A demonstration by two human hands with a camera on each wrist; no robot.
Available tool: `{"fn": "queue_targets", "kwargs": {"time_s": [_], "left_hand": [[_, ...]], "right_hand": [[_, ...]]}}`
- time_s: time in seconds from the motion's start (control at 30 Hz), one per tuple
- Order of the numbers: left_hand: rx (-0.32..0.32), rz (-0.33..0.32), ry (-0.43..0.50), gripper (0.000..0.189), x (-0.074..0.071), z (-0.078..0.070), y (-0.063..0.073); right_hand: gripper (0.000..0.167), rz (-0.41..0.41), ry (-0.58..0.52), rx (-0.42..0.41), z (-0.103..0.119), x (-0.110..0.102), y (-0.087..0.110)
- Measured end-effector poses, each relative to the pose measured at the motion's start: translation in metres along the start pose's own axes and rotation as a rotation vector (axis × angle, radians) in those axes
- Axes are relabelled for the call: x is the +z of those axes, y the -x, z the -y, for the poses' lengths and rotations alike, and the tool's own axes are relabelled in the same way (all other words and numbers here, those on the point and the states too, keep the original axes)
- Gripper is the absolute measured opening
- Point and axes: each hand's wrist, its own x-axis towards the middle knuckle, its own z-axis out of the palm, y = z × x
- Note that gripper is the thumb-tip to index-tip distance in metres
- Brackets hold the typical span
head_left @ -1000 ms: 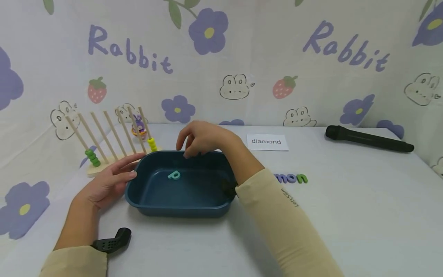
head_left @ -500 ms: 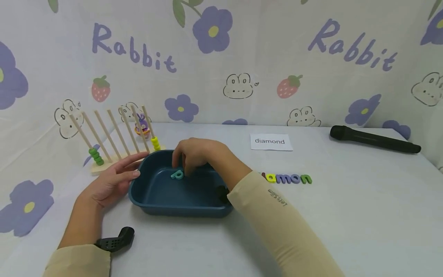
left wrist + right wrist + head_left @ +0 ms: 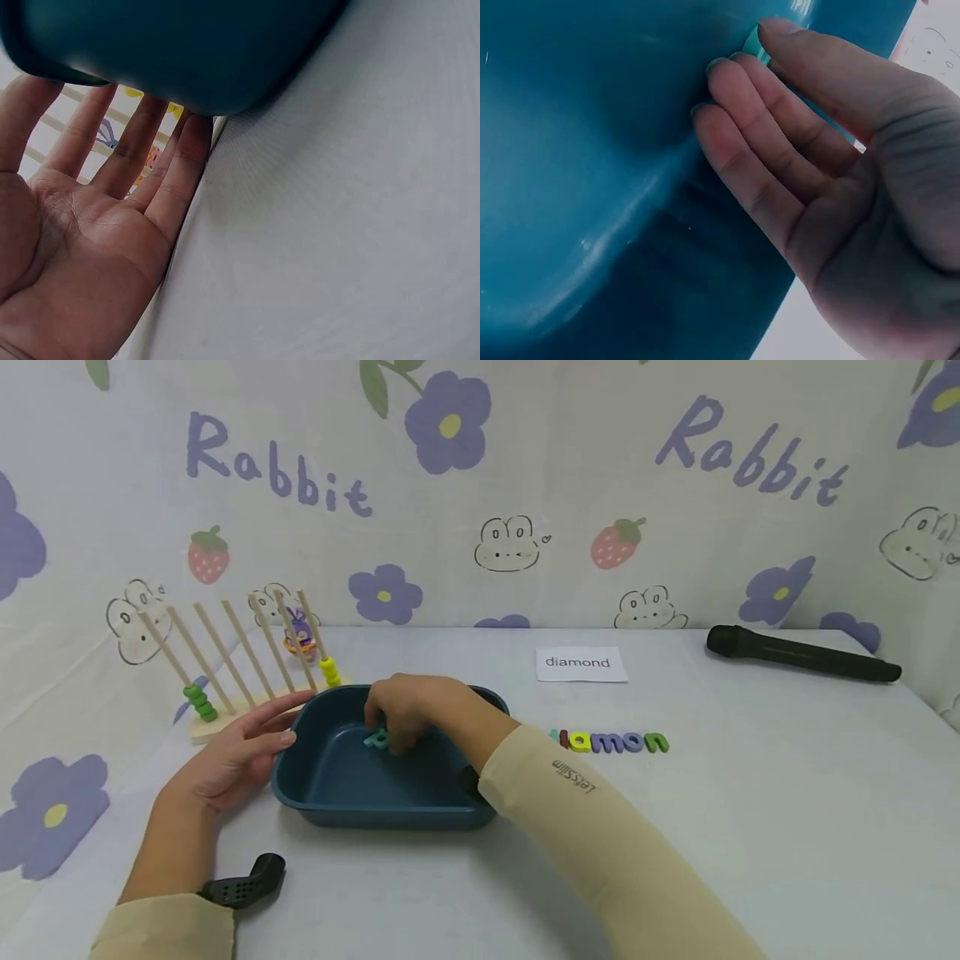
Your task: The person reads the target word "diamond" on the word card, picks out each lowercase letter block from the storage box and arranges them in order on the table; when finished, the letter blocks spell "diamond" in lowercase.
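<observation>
A deep blue plastic tray stands on the white table. My left hand is at its left end, fingers extended along the outer wall; the left wrist view has the palm below the tray's side. My right hand reaches down inside the tray, thumb and fingertips at a small teal toy letter on the tray floor. In the right wrist view the thumb tip presses against the teal letter, and the other fingers curve beside it, partly hiding it.
Coloured letters reading "iamon" lie in a row right of the tray, partly behind the right sleeve. Behind them is a card printed "diamond". A black microphone lies back right; a wooden peg rack with beads stands back left.
My right hand has come down from above the tray's far rim into the tray and onto the teal letter. My left hand stays at the tray's left end.
</observation>
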Motion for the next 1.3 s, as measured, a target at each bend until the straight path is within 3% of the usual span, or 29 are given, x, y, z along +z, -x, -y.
{"fn": "queue_targets", "kwargs": {"time_s": [0.2, 0.57, 0.87, 1.07, 1.3], "left_hand": [[-0.004, -0.007, 0.004, 0.061, -0.001, 0.0, 0.0], [0.004, -0.006, 0.003, 0.059, -0.001, 0.0, 0.001], [0.004, -0.006, -0.011, 0.06, -0.003, 0.001, -0.001], [0.006, -0.008, -0.017, 0.06, -0.003, 0.001, 0.0], [0.005, 0.009, -0.013, 0.061, -0.003, 0.0, -0.002]], "right_hand": [[0.026, 0.01, -0.02, 0.003, -0.004, 0.003, -0.002], [0.018, 0.028, -0.032, 0.01, -0.007, 0.005, -0.005], [0.015, 0.082, -0.067, -0.058, -0.007, 0.003, -0.004], [0.01, 0.02, -0.037, -0.103, -0.006, -0.002, -0.001], [0.031, -0.038, -0.154, -0.179, -0.004, -0.014, 0.01]]}}
